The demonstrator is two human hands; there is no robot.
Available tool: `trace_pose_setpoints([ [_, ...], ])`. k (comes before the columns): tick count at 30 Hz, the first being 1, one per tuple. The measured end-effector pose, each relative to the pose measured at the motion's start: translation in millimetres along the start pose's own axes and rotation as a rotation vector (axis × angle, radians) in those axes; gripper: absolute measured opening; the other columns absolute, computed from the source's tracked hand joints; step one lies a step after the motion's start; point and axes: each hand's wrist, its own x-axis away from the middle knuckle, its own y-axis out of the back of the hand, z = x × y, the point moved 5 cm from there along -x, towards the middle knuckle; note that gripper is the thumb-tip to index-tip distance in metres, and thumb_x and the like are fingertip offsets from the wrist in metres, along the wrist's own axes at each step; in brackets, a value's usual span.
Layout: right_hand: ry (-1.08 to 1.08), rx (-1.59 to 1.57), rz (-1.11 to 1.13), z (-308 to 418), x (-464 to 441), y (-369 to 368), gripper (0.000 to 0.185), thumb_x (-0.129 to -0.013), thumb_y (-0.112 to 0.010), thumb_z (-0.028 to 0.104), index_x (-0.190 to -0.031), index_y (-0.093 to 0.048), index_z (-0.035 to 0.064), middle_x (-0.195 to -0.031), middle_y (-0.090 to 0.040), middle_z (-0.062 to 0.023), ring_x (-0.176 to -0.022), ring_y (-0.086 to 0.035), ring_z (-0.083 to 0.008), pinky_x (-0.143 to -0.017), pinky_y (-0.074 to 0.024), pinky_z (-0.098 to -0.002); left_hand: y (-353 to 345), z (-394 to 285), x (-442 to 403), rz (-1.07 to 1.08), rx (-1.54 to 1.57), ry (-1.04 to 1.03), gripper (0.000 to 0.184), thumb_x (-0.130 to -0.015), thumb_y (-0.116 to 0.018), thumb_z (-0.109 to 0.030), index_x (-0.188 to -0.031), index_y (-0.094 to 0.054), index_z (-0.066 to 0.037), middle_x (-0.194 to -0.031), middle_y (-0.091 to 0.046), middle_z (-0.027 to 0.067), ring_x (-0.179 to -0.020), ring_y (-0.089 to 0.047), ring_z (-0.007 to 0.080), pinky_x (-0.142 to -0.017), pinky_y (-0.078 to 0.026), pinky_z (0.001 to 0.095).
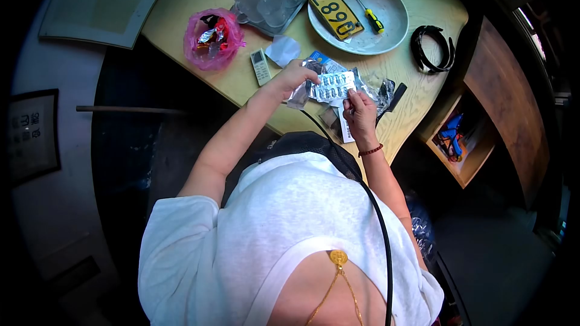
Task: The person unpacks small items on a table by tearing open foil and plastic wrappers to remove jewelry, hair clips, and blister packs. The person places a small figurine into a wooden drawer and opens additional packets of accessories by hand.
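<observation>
A silver blister pack [334, 85] with two rows of pockets is held above the table's near edge. My left hand [293, 77] grips its left end, fingers closed, with crumpled clear plastic [298, 96] hanging beneath them. At the lower right corner, my right hand [359, 110] pinches the pack between thumb and fingers; a beaded bracelet circles that wrist. Behind the pack lies a blue printed packet [326, 62], partly covered. More crumpled clear and silver wrapping [382, 92] lies beside my right hand, near a black strip-shaped object [396, 97].
On the wooden table [175, 6] are a pink plastic bag [208, 42] with wrappers, a remote control [260, 66], and a tray of clear cups [272, 0]. A white plate [393, 9] carries a yellow number plate [332, 11] and screwdriver [373, 20]. A coiled black belt [432, 48] lies right.
</observation>
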Motion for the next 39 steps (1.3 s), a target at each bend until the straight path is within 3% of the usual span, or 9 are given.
trace_pose_setpoints([
  [17, -0.133, 0.143, 0.031, -21, 0, 2, 0.019, -0.084, -0.056, 0.018, -0.071, -0.056, 0.004, -0.056, -0.052, -0.0019, -0.037, -0.034, -0.005, -0.035, -0.0235, -0.02, 20, 9, -17, -0.048, -0.12, 0.0, 0.027, -0.06, -0.058, 0.005, -0.086, -0.06, 0.005, -0.078, -0.062, 0.0091, -0.07, -0.06, 0.0156, -0.064, -0.048, 0.0262],
  [36, -0.109, 0.176, 0.018, -22, -1, 3, 0.019, -0.084, -0.057, 0.018, -0.07, -0.056, 0.0045, -0.056, -0.052, -0.0004, -0.039, -0.038, -0.0047, -0.036, -0.0263, -0.0197, 20, 12, -16, -0.021, -0.107, 0.009, 0.031, -0.059, -0.058, 0.007, -0.09, -0.06, 0.005, -0.082, -0.062, 0.0083, -0.072, -0.059, 0.015, -0.068, -0.047, 0.025],
  [39, -0.055, 0.198, -0.017, -13, -1, 0, 0.018, -0.084, -0.058, 0.019, -0.072, -0.056, 0.0054, -0.057, -0.052, 0.0003, -0.041, -0.038, -0.0041, -0.037, -0.0256, -0.0186, 10, 11, -12, 0.088, -0.081, 0.007, 0.026, -0.068, -0.061, -0.001, -0.093, -0.059, 0.003, -0.084, -0.061, 0.0081, -0.077, -0.058, 0.0155, -0.07, -0.046, 0.0257],
])
